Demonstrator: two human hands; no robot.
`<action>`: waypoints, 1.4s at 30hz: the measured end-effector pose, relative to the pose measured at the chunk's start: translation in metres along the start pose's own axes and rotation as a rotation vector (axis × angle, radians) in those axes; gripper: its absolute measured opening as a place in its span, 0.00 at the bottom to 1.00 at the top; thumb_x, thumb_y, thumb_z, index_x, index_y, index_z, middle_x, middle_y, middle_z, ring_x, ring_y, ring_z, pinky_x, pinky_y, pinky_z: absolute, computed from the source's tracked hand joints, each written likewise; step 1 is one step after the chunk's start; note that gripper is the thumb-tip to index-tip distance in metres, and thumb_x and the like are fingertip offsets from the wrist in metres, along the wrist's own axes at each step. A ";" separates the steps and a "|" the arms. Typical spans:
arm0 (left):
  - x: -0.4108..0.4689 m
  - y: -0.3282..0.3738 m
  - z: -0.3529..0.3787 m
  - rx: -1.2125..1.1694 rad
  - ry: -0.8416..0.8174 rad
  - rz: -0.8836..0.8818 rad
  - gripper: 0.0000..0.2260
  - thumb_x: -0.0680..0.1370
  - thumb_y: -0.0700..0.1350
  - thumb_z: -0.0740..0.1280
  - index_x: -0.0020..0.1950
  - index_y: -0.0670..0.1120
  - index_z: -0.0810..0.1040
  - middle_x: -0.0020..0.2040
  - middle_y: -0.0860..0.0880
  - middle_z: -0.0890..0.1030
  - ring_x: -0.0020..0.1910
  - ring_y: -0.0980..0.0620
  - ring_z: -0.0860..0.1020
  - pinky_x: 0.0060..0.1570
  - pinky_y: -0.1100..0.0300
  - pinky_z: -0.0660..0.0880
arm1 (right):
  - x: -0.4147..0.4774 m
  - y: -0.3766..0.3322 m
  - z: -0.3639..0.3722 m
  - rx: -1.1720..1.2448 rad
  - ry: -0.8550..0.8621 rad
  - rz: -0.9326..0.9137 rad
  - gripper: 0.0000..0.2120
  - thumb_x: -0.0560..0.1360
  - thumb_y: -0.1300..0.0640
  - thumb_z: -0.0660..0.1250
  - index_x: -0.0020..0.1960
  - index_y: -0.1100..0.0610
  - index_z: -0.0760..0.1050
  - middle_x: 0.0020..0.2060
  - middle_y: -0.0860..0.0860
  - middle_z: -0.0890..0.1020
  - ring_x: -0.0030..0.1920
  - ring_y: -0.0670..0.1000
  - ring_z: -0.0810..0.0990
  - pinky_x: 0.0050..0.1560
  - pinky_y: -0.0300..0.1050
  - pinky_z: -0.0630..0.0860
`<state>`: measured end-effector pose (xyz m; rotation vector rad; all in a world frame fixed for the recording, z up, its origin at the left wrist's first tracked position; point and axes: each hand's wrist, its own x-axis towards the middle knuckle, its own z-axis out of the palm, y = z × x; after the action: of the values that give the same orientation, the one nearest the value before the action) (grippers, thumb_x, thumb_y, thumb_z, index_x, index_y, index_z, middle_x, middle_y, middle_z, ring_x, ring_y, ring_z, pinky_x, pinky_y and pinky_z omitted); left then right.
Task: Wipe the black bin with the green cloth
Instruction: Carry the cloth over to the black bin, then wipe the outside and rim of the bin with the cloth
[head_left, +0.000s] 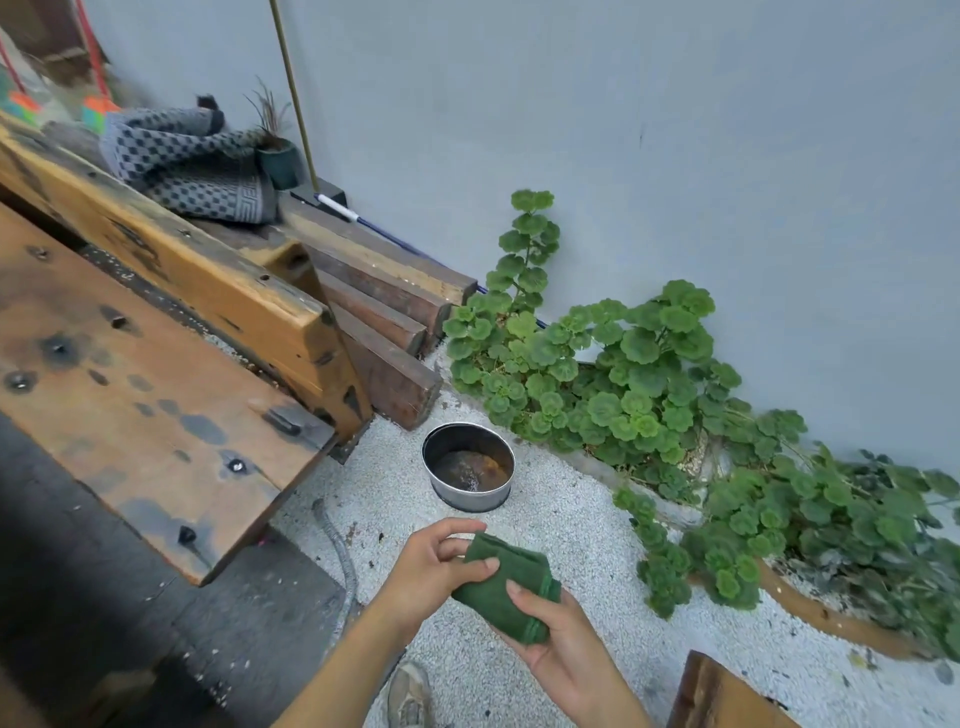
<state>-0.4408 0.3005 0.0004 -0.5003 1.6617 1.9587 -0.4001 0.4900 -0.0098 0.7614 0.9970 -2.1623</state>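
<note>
Two bare hands meet low in the view around a folded dark green cloth (496, 587) of fuzzy, towel-like weave. The right hand (563, 642) cradles it from below, fingers curled under it and thumb pressed on top. The left hand (434, 564) pinches its upper corner between thumb and fingertips. A worn grey shoe (410, 693) shows just below the left forearm.

Beyond the cloth and apart from both hands, the round black bin (467, 467) stands upright and open-topped on the ground. Its inner wall is dark and smooth, its bottom is rusty brown with a wet sheen, and its outer band looks dull silver-grey, possibly from glare.

It sits on white pebbled ground (571, 519), fine-grained and rough, where a grey ribbed hose (340, 556) snakes near the left hand. To the left stands a heavy workbench of orange-brown planks (130, 405), scuffed, black-stained and studded with screw heads. Behind it lies a stepped stack of dark squared wooden beams (384, 322), carrying a grey checked knitted cloth (192, 166) and a small dark green pot (280, 163). Right of the bin, a sprawling plant with round scalloped leaves (639, 374) spreads along the foot of a smooth pale blue-grey wall (675, 130)
</note>
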 end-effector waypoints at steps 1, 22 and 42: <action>0.014 -0.009 -0.003 0.025 0.000 -0.012 0.20 0.72 0.33 0.79 0.62 0.42 0.81 0.52 0.37 0.87 0.48 0.40 0.85 0.56 0.43 0.82 | 0.014 0.005 -0.010 0.006 0.000 0.020 0.24 0.71 0.69 0.77 0.67 0.63 0.78 0.63 0.66 0.82 0.63 0.66 0.82 0.56 0.56 0.83; 0.367 -0.238 -0.074 1.235 0.045 0.631 0.15 0.80 0.54 0.69 0.66 0.53 0.82 0.60 0.56 0.86 0.58 0.55 0.82 0.60 0.54 0.78 | 0.364 0.050 -0.245 0.012 0.001 0.082 0.23 0.68 0.67 0.80 0.62 0.57 0.83 0.62 0.61 0.84 0.60 0.62 0.84 0.55 0.58 0.83; 0.495 -0.225 -0.155 1.752 -0.243 0.950 0.07 0.77 0.34 0.62 0.50 0.45 0.73 0.48 0.47 0.72 0.45 0.49 0.68 0.47 0.54 0.67 | 0.474 0.049 -0.297 0.057 0.024 -0.183 0.19 0.69 0.68 0.70 0.57 0.57 0.86 0.60 0.61 0.85 0.57 0.65 0.85 0.46 0.61 0.85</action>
<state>-0.7084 0.2473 -0.4948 1.2502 2.7680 0.1803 -0.5949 0.5614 -0.5318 0.7487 1.0577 -2.3519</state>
